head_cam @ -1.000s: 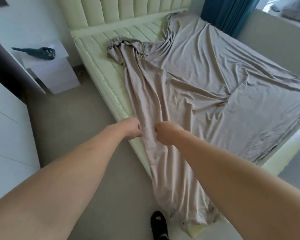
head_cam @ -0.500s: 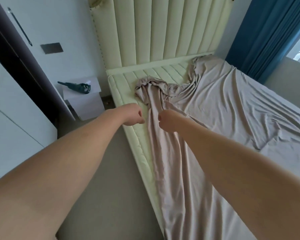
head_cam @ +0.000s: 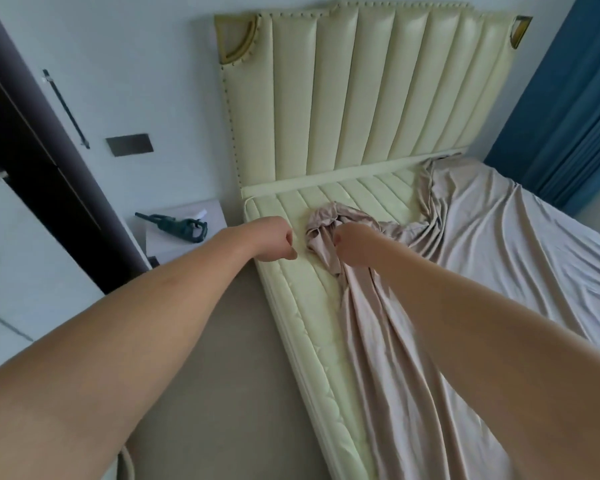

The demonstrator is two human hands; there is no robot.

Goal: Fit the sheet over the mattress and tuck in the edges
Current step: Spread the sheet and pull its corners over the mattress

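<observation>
A taupe sheet lies wrinkled over the right part of the cream quilted mattress. The mattress's left strip and near-left head corner are bare. One sheet corner is bunched up near the head of the bed. My right hand is a fist on that bunched corner and grips the fabric. My left hand is a fist over the mattress's left edge. A strip of bare mattress separates it from the sheet, and I see nothing in it.
A tall padded cream headboard stands behind the mattress. A white nightstand with a dark green handheld vacuum is left of the bed. White wardrobe doors line the left, a blue curtain hangs at right. Beige floor runs alongside the bed.
Both fists have travelled along the mattress's left side toward the headboard, and the view has tilted up. My right hand now sits at the bunched sheet corner.
</observation>
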